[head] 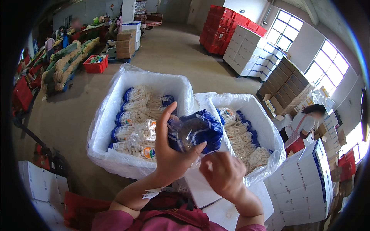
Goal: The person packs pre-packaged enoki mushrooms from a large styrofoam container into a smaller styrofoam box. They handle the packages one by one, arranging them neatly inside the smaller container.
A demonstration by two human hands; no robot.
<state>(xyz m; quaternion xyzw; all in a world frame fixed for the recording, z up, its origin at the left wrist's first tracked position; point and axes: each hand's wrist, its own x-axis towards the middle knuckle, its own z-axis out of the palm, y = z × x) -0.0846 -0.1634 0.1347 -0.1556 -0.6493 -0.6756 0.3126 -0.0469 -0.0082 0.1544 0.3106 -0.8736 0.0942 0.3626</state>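
My left hand point(170, 160) grips a blue-and-clear plastic pack point(196, 131) with its thumb and fingers spread around it, base towards me. What fills the pack is hard to make out. Just below and right of it is my right hand point(224, 173), fingers curled and blurred; whether they pinch anything does not show. White labels point(151, 193) cling to my left wrist. Beneath the hands, a foam box point(98, 138) lined with clear plastic holds bagged white mushrooms point(136, 115) in rows. A second lined box point(270, 130) at right holds more mushroom packs point(240, 138).
White lidded boxes point(228, 212) stand directly before me, with stacked white cartons point(300, 184) at right. A person point(302, 125) works beyond them. Red crates point(216, 31) and brown cartons point(283, 83) stand farther back. At left are a pallet-jack handle point(31, 135) and a red crate point(96, 65).
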